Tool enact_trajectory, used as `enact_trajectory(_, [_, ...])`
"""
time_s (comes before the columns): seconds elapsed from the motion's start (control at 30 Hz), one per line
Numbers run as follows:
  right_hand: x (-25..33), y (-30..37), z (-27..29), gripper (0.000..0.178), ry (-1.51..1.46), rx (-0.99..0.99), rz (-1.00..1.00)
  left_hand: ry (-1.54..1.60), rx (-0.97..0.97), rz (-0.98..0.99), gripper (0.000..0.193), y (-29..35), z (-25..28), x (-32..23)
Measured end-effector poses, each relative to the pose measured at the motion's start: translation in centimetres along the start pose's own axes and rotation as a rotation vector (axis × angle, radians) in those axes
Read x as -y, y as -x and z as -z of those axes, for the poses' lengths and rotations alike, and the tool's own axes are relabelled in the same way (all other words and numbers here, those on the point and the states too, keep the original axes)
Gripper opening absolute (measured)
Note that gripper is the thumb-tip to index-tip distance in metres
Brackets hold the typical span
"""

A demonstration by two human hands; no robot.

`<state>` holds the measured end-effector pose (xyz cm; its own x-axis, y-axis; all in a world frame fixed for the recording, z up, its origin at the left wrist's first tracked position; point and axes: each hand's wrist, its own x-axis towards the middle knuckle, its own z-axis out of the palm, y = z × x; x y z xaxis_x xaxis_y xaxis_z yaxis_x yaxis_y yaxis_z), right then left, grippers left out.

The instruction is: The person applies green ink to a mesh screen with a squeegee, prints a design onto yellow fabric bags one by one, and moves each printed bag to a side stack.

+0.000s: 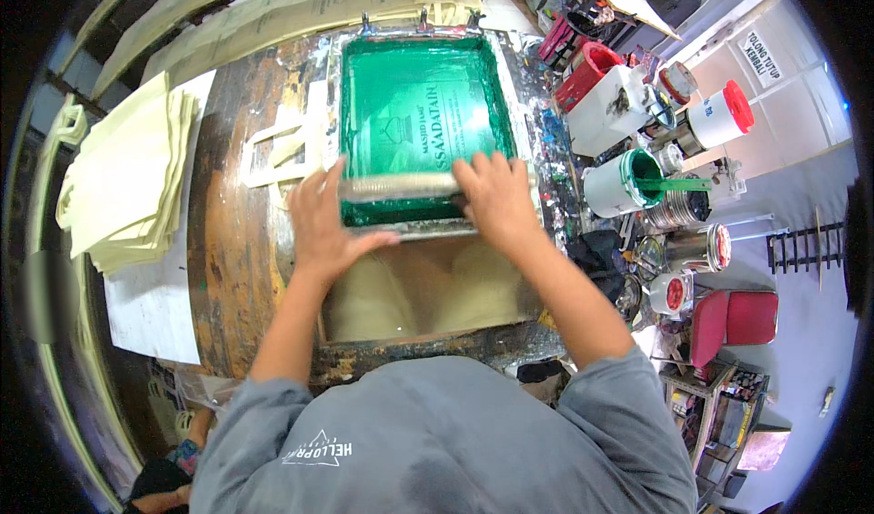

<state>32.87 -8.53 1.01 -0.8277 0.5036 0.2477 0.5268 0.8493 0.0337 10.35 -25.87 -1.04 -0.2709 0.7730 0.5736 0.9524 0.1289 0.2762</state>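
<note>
Squeegee (401,184) across frame (428,233), open mesh (396,86) beyond

Right hand (499,202) on squeegee (396,185), left hand (319,221) beside it, green-inked screen (387,100)

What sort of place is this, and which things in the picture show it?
It is probably a screen-printing workshop. The signs are a framed screen coated in wet-looking green, a stack of pale yellow cloth pieces, seemingly bags, and a white tub smeared inside with similar green.
</note>
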Motion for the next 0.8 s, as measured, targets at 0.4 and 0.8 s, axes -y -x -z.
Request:
enact_trajectory(0.4, [0.3,-1.1,7.7,0.057,-0.018,-0.306,0.034,0.769,-0.129,0.678,0.081,2.0,2.4,-0.4])
enact_trajectory(0.8, [-3.7,-13.5,16.5,0.066,-0.049,-0.526,0.007,-0.059,0.17,0.555,0.065,2.3,-6.2,3.9])
